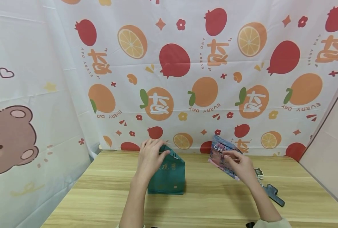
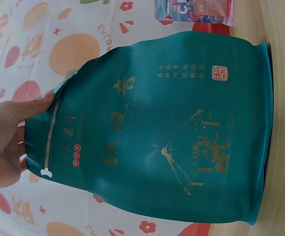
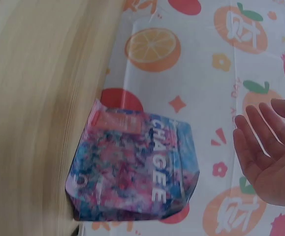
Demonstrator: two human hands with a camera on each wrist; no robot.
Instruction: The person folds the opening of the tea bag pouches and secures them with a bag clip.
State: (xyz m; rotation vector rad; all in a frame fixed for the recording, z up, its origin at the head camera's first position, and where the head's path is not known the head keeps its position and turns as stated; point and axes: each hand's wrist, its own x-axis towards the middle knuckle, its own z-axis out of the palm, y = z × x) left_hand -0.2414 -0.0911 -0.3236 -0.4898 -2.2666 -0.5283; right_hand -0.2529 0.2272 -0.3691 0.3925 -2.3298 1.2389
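Observation:
A teal tea bag with gold characters stands upright on the table. My left hand pinches its folded top edge, and in the left wrist view the thumb lies on the front while the other fingers go behind. To the right, near the back of the table, stands a pink and blue pouch printed CHAGEE. My right hand is above the pouch with its fingers apart from it and nothing held. In the head view the same hand covers part of the pouch.
A dark bag clip lies on the wooden table right of my right forearm. Beside it is a small green and white item, partly hidden. A fruit-print cloth hangs behind the table, and a bear-print cloth hangs at left.

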